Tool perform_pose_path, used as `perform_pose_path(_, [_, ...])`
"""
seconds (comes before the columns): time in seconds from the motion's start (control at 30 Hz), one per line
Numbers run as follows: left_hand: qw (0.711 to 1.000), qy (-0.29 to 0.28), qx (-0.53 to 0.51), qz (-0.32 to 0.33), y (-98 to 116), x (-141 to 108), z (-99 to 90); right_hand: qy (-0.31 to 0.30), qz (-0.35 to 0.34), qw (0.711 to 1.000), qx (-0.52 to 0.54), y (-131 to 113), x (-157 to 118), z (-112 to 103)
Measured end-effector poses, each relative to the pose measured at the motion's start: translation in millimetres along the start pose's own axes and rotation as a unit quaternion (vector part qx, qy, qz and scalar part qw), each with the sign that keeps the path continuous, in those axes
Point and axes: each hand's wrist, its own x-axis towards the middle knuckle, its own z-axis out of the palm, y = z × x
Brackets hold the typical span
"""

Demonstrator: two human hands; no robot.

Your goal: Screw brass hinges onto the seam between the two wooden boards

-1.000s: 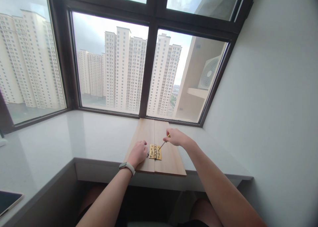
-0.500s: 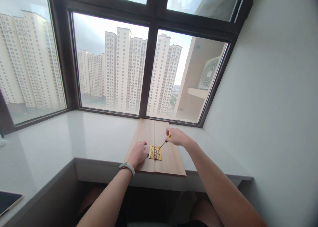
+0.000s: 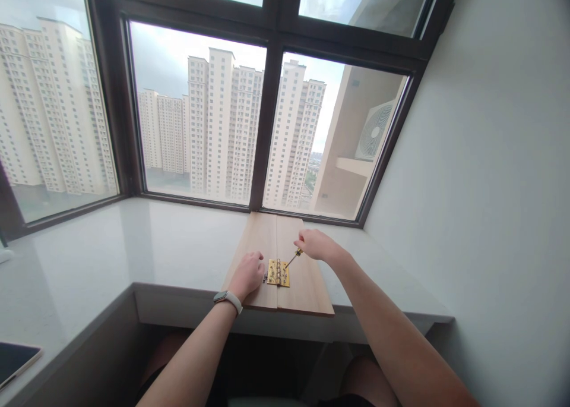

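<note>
Lowered slightly, right hand [image 3: 315, 244] clamps screwdriver [image 3: 293, 258] on hinge [image 3: 278, 273]; left hand [image 3: 247, 273] fisted beside.

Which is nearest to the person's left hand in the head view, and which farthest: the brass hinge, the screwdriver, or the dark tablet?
1. Brass hinge, just right of the left hand.
2. Screwdriver, beyond the hinge, in the right hand.
3. Dark tablet, far left corner.

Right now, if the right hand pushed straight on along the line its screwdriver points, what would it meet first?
The right hand aims the screwdriver down and left at the brass hinge on the two wooden boards. It would meet the hinge's right leaf first, probably at a screw; the tip already looks on it.
</note>
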Motion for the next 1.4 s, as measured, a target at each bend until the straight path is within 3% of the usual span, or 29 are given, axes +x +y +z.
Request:
perform_pose_path(0.4, [1.000, -0.002, 0.002, 0.000, -1.0, 0.5, 0.6, -0.007, -0.036, 0.996, 0.078, 7.3, 0.3, 2.6])
perform_pose_path(0.73, [1.000, 0.002, -0.002, 0.004, -2.0, 0.6, 1.7, -0.002, -0.001, 1.000, -0.016, -0.2, -2.7, -2.2])
perform_pose_path(1.1, [1.000, -0.006, -0.005, -0.004, -0.2, 0.1, -0.7, -0.012, -0.027, 0.997, 0.072, 5.5, -0.5, 1.5])
perform_pose_path(1.4, [1.000, -0.004, 0.000, -0.002, -0.1, 0.4, -0.4, -0.005, 0.023, 0.999, 0.027, 1.2, -2.6, 0.1])
